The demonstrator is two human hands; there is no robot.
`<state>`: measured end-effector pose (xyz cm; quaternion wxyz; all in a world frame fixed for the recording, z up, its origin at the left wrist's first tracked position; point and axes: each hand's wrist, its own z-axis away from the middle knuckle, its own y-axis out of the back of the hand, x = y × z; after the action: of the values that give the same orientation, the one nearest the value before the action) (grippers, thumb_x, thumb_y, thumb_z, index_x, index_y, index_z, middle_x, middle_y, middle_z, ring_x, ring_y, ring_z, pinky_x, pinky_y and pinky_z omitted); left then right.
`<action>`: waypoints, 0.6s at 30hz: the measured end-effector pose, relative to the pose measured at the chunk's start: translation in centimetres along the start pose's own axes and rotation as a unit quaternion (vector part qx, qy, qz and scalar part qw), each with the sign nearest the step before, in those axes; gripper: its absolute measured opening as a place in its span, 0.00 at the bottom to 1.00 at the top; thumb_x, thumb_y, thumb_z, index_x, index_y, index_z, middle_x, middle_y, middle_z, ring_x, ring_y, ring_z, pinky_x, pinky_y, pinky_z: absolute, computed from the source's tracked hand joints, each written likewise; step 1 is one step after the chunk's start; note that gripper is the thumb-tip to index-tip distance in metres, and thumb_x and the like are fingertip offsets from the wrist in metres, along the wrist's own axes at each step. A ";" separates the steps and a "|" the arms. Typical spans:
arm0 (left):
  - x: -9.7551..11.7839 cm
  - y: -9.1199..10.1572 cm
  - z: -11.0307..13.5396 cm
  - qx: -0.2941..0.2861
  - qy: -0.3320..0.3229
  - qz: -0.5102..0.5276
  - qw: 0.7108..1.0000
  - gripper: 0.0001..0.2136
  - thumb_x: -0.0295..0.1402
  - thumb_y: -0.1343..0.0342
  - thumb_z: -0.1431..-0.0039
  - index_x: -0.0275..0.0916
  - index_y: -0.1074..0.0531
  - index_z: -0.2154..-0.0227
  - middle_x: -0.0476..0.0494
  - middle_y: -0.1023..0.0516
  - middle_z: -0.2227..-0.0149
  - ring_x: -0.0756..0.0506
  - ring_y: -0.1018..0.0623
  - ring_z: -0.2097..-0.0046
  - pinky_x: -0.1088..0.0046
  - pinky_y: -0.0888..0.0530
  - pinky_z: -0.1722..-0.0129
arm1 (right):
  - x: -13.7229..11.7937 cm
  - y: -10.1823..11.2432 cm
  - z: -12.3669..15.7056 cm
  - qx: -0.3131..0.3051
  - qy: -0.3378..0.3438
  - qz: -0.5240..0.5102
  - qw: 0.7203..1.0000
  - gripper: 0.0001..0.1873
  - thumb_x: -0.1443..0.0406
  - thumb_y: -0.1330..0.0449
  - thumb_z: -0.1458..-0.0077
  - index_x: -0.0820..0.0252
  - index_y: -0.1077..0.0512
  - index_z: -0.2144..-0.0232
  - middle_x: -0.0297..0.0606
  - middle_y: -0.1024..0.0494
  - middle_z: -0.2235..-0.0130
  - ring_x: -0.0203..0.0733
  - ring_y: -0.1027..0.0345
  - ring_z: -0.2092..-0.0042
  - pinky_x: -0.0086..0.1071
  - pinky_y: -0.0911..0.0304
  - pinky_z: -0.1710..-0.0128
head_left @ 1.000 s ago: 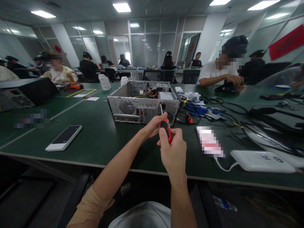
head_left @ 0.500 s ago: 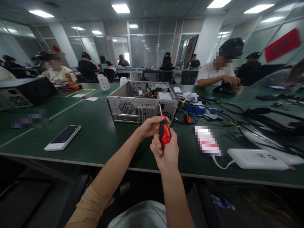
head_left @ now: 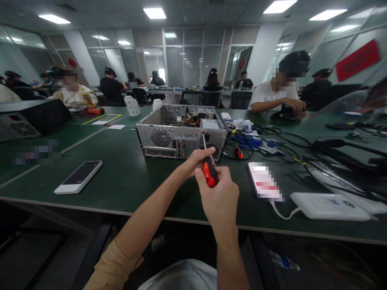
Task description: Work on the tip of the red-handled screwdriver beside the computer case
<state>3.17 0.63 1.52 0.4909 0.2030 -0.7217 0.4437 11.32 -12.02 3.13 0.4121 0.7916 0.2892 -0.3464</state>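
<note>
A red-and-black screwdriver [head_left: 209,173] points away from me, its metal shaft reaching the upper right part of the rear panel of an open computer case [head_left: 189,147]. Fingers of my right hand [head_left: 220,192] are closed round the handle's back end. My left hand [head_left: 195,161] closes about the front of the handle and the base of the shaft, thumb lying across; its other fingers are partly hidden. The case lies on its side, its upper side open, with cables and a silver power supply [head_left: 211,124] visible inside. Whether the tip sits in a screw is too small to tell.
Right of the case lie blue gloves [head_left: 249,141], a second screwdriver [head_left: 238,152] and black cables [head_left: 302,141]. A phone [head_left: 264,183] is wired to a white power bank [head_left: 329,206]. A white device [head_left: 79,177] lies left; another computer case [head_left: 33,119] stands farther left. People sit opposite.
My right hand has turned on the handle, its back now facing up and shifted slightly right. My left thumb is stretched farther right. The case has stayed put.
</note>
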 end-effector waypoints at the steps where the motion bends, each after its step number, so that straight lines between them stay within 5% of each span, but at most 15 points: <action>1: 0.1 0.1 0.1 -0.001 0.000 0.001 1.000 0.24 0.48 0.36 0.50 0.38 0.39 0.88 0.51 0.36 0.84 0.53 0.32 0.79 0.75 0.31 0.72 | -0.1 -0.3 0.0 -0.014 -0.008 0.000 1.000 0.21 0.46 0.42 0.45 0.57 0.32 0.68 0.36 0.25 0.74 0.42 0.33 0.73 0.33 0.44 0.71; 5: 1.0 1.0 0.4 -0.012 0.001 0.043 0.999 0.26 0.53 0.41 0.47 0.39 0.39 0.88 0.49 0.34 0.83 0.51 0.30 0.78 0.73 0.29 0.71 | -0.2 -1.3 -0.4 -0.090 -0.087 -0.220 0.968 0.28 0.43 0.52 0.40 0.57 0.34 0.78 0.31 0.34 0.83 0.35 0.42 0.81 0.29 0.49 0.79; 9: 1.5 1.3 0.7 -0.037 0.027 0.084 0.995 0.17 0.47 0.43 0.46 0.35 0.27 0.75 0.45 0.26 0.76 0.49 0.26 0.75 0.74 0.29 0.71 | -0.3 -1.4 -1.1 -0.152 -0.211 -0.485 0.835 0.28 0.42 0.54 0.43 0.57 0.34 0.77 0.23 0.46 0.87 0.30 0.60 0.86 0.26 0.62 0.86; 12: 1.4 1.0 0.8 -0.082 0.053 0.090 0.991 0.13 0.39 0.42 0.47 0.33 0.24 0.66 0.41 0.21 0.68 0.48 0.22 0.70 0.74 0.28 0.66 | -0.5 -1.1 -1.3 -0.171 -0.214 -0.591 0.759 0.27 0.43 0.54 0.44 0.57 0.34 0.76 0.21 0.51 0.86 0.29 0.64 0.85 0.25 0.62 0.86; 16: 1.1 0.9 1.0 -0.076 0.020 0.101 0.992 0.12 0.32 0.41 0.46 0.34 0.24 0.59 0.40 0.19 0.61 0.48 0.20 0.66 0.74 0.27 0.62 | -0.6 -1.3 -1.2 -0.185 -0.202 -0.626 0.730 0.25 0.45 0.53 0.42 0.57 0.33 0.75 0.21 0.51 0.84 0.30 0.64 0.84 0.25 0.59 0.85; 18: 1.0 1.1 0.9 -0.065 0.006 0.090 0.994 0.11 0.33 0.40 0.46 0.34 0.24 0.61 0.41 0.19 0.64 0.49 0.21 0.70 0.76 0.27 0.68 | -0.3 -1.7 -1.2 -0.187 -0.213 -0.600 0.748 0.26 0.45 0.54 0.41 0.57 0.33 0.75 0.22 0.49 0.85 0.30 0.62 0.84 0.25 0.59 0.85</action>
<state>1.46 0.53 1.80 0.4657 0.1023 -0.7612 0.4396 10.24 -10.22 3.11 0.3099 0.2674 0.6683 -0.6212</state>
